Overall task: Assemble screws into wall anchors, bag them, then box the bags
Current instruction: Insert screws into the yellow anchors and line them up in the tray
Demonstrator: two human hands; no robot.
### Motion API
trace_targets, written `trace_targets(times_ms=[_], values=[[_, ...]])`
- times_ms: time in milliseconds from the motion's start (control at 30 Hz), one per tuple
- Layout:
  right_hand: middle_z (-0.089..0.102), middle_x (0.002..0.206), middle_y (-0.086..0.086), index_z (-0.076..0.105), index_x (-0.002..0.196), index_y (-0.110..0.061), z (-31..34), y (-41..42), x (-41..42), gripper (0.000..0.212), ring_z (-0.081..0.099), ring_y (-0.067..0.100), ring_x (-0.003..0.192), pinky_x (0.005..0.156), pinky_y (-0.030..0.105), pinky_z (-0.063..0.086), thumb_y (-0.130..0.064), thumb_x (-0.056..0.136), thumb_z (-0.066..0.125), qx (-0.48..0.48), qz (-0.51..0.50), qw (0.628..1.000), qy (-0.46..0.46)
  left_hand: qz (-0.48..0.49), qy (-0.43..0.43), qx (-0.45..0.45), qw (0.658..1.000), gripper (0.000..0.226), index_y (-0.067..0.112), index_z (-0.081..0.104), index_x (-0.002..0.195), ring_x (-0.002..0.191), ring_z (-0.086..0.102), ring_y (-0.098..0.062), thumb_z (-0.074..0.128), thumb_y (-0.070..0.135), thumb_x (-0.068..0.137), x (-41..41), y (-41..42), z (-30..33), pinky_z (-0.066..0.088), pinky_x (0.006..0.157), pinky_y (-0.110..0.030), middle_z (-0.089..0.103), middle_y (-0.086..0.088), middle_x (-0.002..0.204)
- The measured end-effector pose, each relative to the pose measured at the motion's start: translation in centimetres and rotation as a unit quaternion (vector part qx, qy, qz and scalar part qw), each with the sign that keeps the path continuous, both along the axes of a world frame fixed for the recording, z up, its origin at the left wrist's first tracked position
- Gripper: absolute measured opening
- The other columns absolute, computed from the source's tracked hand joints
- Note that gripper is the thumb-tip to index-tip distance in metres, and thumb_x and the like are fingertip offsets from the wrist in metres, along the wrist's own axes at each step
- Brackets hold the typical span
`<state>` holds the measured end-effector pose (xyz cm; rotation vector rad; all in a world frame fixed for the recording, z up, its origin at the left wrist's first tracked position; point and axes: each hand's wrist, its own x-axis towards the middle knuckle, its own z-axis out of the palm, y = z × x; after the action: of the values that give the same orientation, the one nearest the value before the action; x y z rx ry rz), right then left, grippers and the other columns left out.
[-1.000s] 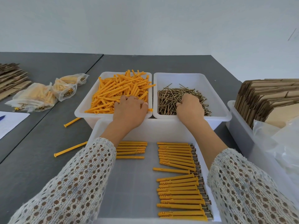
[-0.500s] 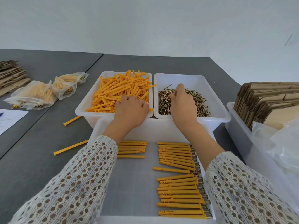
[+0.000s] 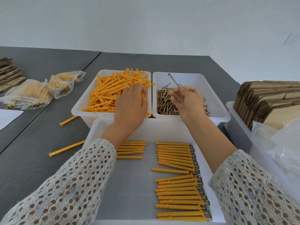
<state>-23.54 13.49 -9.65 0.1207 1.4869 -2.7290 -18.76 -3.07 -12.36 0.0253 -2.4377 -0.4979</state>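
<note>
Assembly step: picking one screw and one anchor.
Near tray [image 3: 103,127] holds finished anchor-and-screw rows [image 3: 178,184]. Far left bin [image 3: 81,104]: left hand [image 3: 131,104] lies on the orange anchors [image 3: 113,90], grip hidden, cannot tell. Far right bin [image 3: 215,95]: right hand [image 3: 188,101], fingers [image 3: 174,92] pinching a screw [image 3: 175,81] lifted above the pile. Next, likely: lift an anchor and insert the screw tip.

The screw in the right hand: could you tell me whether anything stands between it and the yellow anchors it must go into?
Nothing visible blocks it. The right hand pinches the screw above the screw bin; only the two bins' adjoining rims lie between it and the anchors under the left hand.
</note>
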Motion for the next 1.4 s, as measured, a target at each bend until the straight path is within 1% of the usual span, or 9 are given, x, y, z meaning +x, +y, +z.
trace_targets(times_ms=[100, 267, 433, 533, 667, 833, 1000, 1133, 1400], values=[[0.073, 0.075, 0.003, 0.05, 0.116, -0.009, -0.1, 0.0, 0.1, 0.016, 0.074, 0.018, 0.071, 0.058, 0.023, 0.056, -0.002, 0.102, 0.046, -0.091, 0.052, 0.994, -0.041, -0.012, 0.028, 0.014, 0.999, 0.01, 0.02, 0.053, 0.103, 0.083, 0.055, -0.019, 0.052, 0.013, 0.095, 0.2, 0.3, 0.2, 0.048, 0.071, -0.046, 0.058, 0.005, 0.091], [0.077, 0.09, -0.002, 0.055, 0.129, -0.009, -0.1, -0.4, 0.2, 0.027, 0.074, 0.016, 0.088, 0.066, 0.023, 0.057, -0.009, 0.104, 0.044, -0.107, 0.109, 0.988, -0.036, 0.001, 0.036, 0.042, 0.998, 0.009, 0.02, 0.051, 0.102, 0.082, 0.06, -0.019, 0.056, 0.016, 0.095, 0.3, 0.2, 0.2, 0.051, 0.067, -0.047, 0.061, 0.005, 0.088], [0.075, 0.088, -0.009, 0.061, 0.115, -0.016, 0.1, -0.4, 0.3, 0.022, 0.072, 0.012, 0.095, 0.073, 0.024, 0.052, -0.018, 0.106, 0.04, -0.072, 0.148, 0.986, -0.02, -0.008, 0.03, 0.052, 0.998, 0.013, 0.026, 0.051, 0.098, 0.069, 0.058, -0.009, 0.061, 0.019, 0.093, 0.0, -0.1, -0.3, 0.05, 0.056, -0.036, 0.061, 0.012, 0.086], [0.074, 0.08, -0.009, 0.062, 0.105, -0.017, 0.3, -0.5, 0.4, 0.024, 0.073, 0.011, 0.088, 0.07, 0.023, 0.052, -0.021, 0.107, 0.038, -0.045, 0.145, 0.988, -0.023, -0.016, 0.015, 0.082, 0.996, 0.023, 0.032, 0.048, 0.107, 0.071, 0.057, -0.002, 0.061, 0.02, 0.092, -0.3, -0.2, -0.5, 0.044, 0.052, -0.024, 0.059, 0.016, 0.088], [0.071, 0.073, -0.006, 0.055, 0.093, -0.016, 0.2, -0.8, 0.6, 0.024, 0.073, 0.013, 0.078, 0.066, 0.025, 0.051, -0.02, 0.108, 0.036, -0.002, 0.136, 0.991, -0.011, -0.059, -0.001, 0.065, 0.996, 0.018, 0.027, 0.06, 0.111, 0.079, 0.051, -0.011, 0.052, 0.018, 0.097, -0.5, -0.2, -0.5, 0.049, 0.062, -0.033, 0.053, 0.009, 0.095], [0.07, 0.079, 0.0, 0.052, 0.094, -0.013, 0.1, -1.1, 0.6, 0.022, 0.068, 0.016, 0.071, 0.057, 0.026, 0.051, -0.019, 0.108, 0.036, 0.062, 0.116, 0.991, 0.03, -0.103, 0.026, 0.055, 0.993, 0.022, 0.015, 0.064, 0.109, 0.079, 0.039, -0.007, 0.043, 0.016, 0.103, -0.2, 0.1, -0.1, 0.033, 0.06, -0.026, 0.044, 0.005, 0.098], [0.068, 0.075, 0.003, 0.053, 0.09, -0.008, 0.3, -1.2, 0.9, 0.019, 0.059, 0.015, 0.058, 0.051, 0.026, 0.049, -0.015, 0.105, 0.044, 0.046, 0.117, 0.991, 0.038, -0.118, 0.029, -0.005, 0.993, 0.021, 0.012, 0.063, 0.104, 0.08, 0.042, -0.01, 0.046, 0.024, 0.105, 0.3, 0.2, -0.1, 0.036, 0.06, -0.026, 0.046, 0.003, 0.095], [0.065, 0.078, 0.009, 0.05, 0.095, -0.005, 0.4, -1.3, 1.2, 0.011, 0.059, 0.015, 0.054, 0.05, 0.024, 0.05, -0.011, 0.104, 0.046, 0.047, 0.115, 0.991, 0.044, -0.114, 0.04, -0.033, 0.992, 0.018, 0.008, 0.068, 0.098, 0.087, 0.047, -0.021, 0.054, 0.019, 0.101, 0.2, 0.3, -0.1, 0.041, 0.066, -0.036, 0.053, -0.003, 0.089], [0.064, 0.077, 0.01, 0.049, 0.088, -0.007, 0.4, -1.5, 1.4, 0.016, 0.06, 0.016, 0.054, 0.05, 0.024, 0.053, -0.008, 0.103, 0.046, 0.06, 0.074, 0.994, 0.049, -0.114, 0.043, -0.024, 0.992, 0.015, 0.01, 0.072, 0.097, 0.085, 0.044, -0.02, 0.059, 0.019, 0.098, 0.2, 0.3, -0.1, 0.042, 0.066, -0.042, 0.051, -0.003, 0.084]])
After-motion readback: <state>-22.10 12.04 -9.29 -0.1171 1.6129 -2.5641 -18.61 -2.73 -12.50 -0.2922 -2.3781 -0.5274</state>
